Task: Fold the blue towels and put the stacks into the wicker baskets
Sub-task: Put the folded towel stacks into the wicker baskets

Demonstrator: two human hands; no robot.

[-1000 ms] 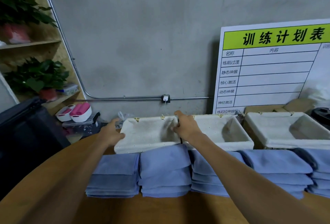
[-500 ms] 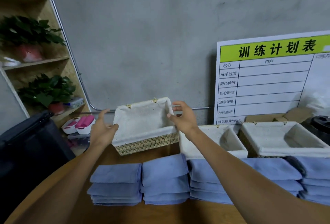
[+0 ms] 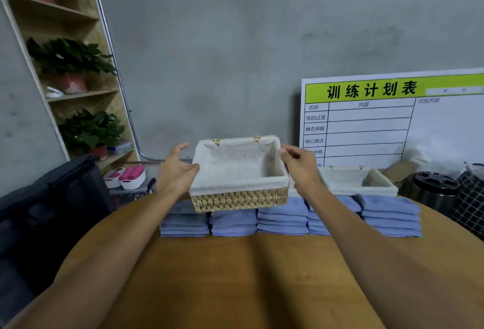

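I see the round wooden counter (image 3: 235,276) with a row of folded blue towel stacks (image 3: 285,220) along its far side. Above the stacks I hold a cloth-lined wicker basket (image 3: 239,199) in the air, empty inside. My left hand (image 3: 174,171) has its grip curled on the basket's left rim; my right hand (image 3: 301,166) pinches the right rim. Another basket (image 3: 356,183) sits behind the stacks.

Coarse woven straw-coloured wicker basket (image 3: 239,199), lined with matt cream cloth. Soft blue terry towel stacks (image 3: 285,220) on smooth, faintly sheened brown wooden table (image 3: 235,276). Rough grey concrete wall (image 3: 235,40). Glossy dark metal canister (image 3: 432,192).
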